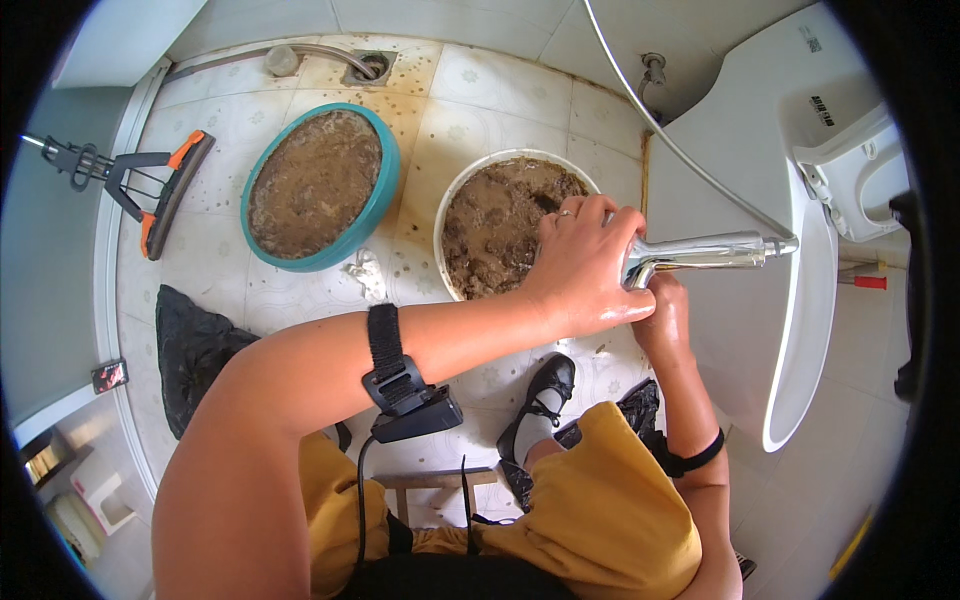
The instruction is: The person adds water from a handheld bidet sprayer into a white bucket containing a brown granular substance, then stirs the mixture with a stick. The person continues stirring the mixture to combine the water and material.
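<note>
A chrome hand shower (701, 249) on a flexible metal hose points left. My left hand (589, 266) is closed around its head, which the fingers mostly hide. Just below the shower, my wet right hand (661, 319) is close against the left thumb. Its fingers are hidden, so I cannot tell what it grips. Under my left hand is a round white tub (441, 225) of wet brown, lumpy matter. Farther left, a teal basin (388, 169) holds a similar brown mass with a smoother surface.
A squeegee mop (176, 195) with orange clips leans at the left. Black plastic bags (191, 360) are on the tiled floor beside crumpled white tissue (367, 274). A grey hose enters a floor drain (371, 69). A large white sanitary fixture (720, 150) borders the right.
</note>
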A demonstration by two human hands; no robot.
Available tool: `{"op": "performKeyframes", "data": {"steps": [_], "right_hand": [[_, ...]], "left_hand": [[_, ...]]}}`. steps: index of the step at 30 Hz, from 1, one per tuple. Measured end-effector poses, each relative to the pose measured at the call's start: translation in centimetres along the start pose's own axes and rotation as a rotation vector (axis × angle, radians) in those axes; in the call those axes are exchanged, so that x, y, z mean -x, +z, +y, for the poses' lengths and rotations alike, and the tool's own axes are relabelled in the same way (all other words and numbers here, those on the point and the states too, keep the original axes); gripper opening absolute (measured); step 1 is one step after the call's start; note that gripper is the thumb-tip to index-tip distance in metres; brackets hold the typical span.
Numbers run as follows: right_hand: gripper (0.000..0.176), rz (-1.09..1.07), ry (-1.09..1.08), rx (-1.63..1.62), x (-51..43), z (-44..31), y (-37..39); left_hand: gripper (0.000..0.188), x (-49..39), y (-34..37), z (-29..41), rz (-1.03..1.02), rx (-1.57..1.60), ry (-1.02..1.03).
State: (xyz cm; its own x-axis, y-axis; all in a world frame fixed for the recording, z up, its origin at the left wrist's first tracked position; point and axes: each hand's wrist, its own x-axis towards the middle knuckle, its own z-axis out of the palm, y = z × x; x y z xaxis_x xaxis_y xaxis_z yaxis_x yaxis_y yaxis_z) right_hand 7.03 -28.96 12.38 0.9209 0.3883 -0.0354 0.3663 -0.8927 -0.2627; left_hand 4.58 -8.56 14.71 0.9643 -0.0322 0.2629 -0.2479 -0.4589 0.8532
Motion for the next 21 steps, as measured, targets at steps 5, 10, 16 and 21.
{"op": "performKeyframes", "data": {"steps": [5,10,16,21], "right_hand": [[0.02,-0.012,-0.026,0.088,-0.6,0.7,-0.6],[0.035,0.072,-0.022,0.029,0.0,1.1,-0.2],[0.035,0.045,-0.039,0.037,0.2,-1.8,-2.3],[0.033,0.009,-0.049,0.013,3.7,-1.8,-4.0]], "left_hand": [[0.055,-0.1,-0.4,-0.6,0.009,-0.03,0.058],[0.063,-1.7,-2.4,-3.2,-0.127,-0.019,0.022],[0.064,-2.8,-5.5,-4.4,-0.259,0.375,-0.272],[0.062,-2.7,-6.2,-3.5,-0.257,0.31,-0.337]]}}
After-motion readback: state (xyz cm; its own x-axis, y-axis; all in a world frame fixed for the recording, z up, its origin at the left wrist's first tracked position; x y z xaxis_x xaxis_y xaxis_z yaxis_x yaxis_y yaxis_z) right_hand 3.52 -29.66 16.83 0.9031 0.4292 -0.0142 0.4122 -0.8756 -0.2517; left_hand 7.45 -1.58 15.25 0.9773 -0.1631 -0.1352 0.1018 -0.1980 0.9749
